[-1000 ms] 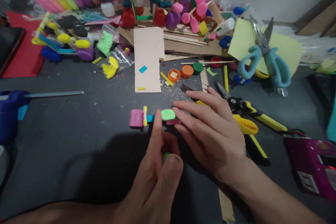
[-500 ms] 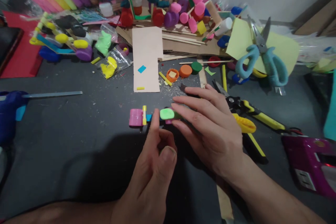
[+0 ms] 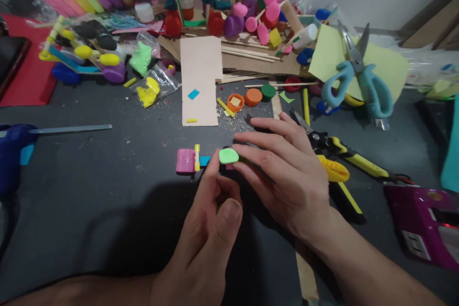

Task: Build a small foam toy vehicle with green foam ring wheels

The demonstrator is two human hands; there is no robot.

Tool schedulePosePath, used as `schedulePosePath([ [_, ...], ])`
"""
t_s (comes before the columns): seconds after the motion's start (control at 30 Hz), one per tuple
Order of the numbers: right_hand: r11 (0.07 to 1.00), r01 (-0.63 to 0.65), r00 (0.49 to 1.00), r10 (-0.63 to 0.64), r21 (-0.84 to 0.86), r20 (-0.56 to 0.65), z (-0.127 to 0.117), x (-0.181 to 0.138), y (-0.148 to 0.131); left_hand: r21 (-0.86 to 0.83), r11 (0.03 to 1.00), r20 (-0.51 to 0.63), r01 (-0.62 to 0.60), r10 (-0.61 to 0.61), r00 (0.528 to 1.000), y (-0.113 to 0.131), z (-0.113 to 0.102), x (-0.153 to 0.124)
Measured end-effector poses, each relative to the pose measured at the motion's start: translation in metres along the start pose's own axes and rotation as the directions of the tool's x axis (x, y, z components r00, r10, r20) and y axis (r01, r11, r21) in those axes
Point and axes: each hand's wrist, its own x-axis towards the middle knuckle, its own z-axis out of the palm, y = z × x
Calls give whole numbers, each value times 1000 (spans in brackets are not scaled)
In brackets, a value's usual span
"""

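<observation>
A small model lies on the dark table: a pink clay cylinder (image 3: 185, 160), a yellow stick (image 3: 197, 158), a blue strip (image 3: 204, 160) and a light green clay pad (image 3: 228, 155) on a pink piece. My left hand (image 3: 210, 234) points its index finger at the near edge of the green pad, while its thumb presses against the curled other fingers. My right hand (image 3: 287, 177) lies flat with fingers stretched out, and its fingertips touch the right side of the green pad.
Yellow-and-black cutters (image 3: 344, 155) lie just right of my right hand, with teal scissors (image 3: 358, 83) on yellow paper behind. A purple tool (image 3: 423, 229) sits right, a blue glue gun (image 3: 10, 153) left. A cardboard strip (image 3: 201, 81), clay lids, bags and models crowd the back.
My left hand has slid slightly back and left. The green clay bit seen under its thumb a second ago no longer shows. My right hand has barely moved.
</observation>
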Motion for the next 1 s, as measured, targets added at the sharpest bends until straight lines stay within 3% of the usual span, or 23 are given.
schedulePosePath([
  [0.3, 996, -57, 995, 52, 70, 82, 1, 6, 1, -10, 1000, -8, -29, 29, 1000, -3, -2, 2],
  [0.57, 993, -78, 994, 71, 85, 89, 2, 9, 0, -10, 1000, -74, -26, 25, 997, -3, 1, 4],
  [1.0, 993, -78, 993, 69, 91, 92, 4, 6, 1, -1, 1000, -90, -6, 6, 996, -5, -2, 3],
])
